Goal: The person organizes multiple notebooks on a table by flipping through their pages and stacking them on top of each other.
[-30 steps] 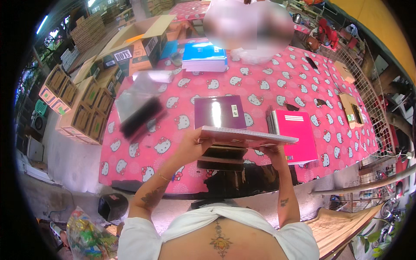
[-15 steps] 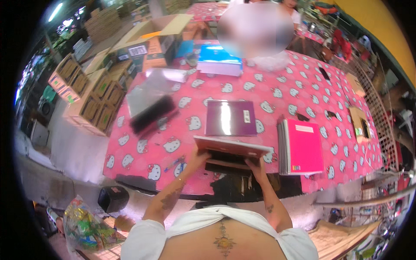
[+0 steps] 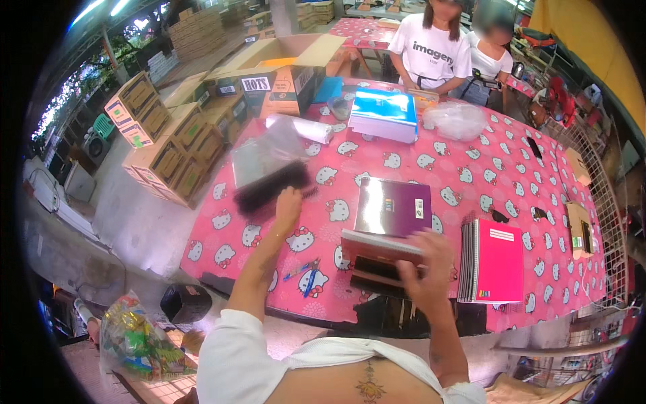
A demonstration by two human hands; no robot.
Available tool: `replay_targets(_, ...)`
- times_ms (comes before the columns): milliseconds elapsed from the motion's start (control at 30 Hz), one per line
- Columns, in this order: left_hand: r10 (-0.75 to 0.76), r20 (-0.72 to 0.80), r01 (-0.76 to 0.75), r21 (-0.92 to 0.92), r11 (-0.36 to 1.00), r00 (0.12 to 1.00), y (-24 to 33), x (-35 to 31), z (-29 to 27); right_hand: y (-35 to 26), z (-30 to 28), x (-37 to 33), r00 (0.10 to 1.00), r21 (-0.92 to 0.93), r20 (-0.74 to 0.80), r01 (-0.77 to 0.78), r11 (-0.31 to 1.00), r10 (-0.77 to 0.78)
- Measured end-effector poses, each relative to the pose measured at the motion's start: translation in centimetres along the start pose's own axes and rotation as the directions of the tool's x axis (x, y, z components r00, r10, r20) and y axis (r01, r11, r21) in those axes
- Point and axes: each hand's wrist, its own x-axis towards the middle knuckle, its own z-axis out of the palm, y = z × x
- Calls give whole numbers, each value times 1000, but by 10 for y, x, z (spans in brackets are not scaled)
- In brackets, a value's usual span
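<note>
My left hand (image 3: 289, 206) reaches to a pile of black plastic binding coils (image 3: 259, 194), its fingers closed at the near right edge, with coil ends showing past them. Clear plastic sheeting (image 3: 269, 156) lies at the far side of the pile. My right hand (image 3: 431, 273), partly blurred, grips the right end of a notebook block (image 3: 370, 244). The block tilts up over a dark slotted stand (image 3: 377, 286) at the table's front edge. Just beyond it lies a purple notebook (image 3: 393, 205). To the right is a stack of pink spiral notebooks (image 3: 494, 262).
Blue cutters (image 3: 309, 277) lie left of the stand. Farther back are a blue-covered stack (image 3: 383, 116), a white roll (image 3: 299, 128) and a plastic bag (image 3: 456, 121). Cartons (image 3: 168, 158) stand left of the pink table (image 3: 235, 236). Two people stand across it.
My left hand has left the notebook block and reached forward left to the black coils. My right hand has shifted on the block's right end. The view has tilted up, showing the two people more fully.
</note>
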Motion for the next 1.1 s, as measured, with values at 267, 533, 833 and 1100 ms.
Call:
replay_targets(267, 13, -320, -105, -272, 957, 947, 86, -26, -135, 7, 101, 26, 921, -77, 369, -103, 992, 125)
replay_targets(533, -79, -245, -165, -826, 539, 966, 138, -83, -181, 1, 104, 30, 977, -54, 214, 11, 998, 1)
replay_targets(833, -21, -209, -155, -784, 601, 978, 131, -76, -174, 1, 104, 30, 980, -31, 201, 2, 1000, 4)
replay_targets(1100, 140, -172, -221, -714, 664, 975, 124, -51, -184, 5, 99, 29, 968, -15, 249, 13, 1000, -9)
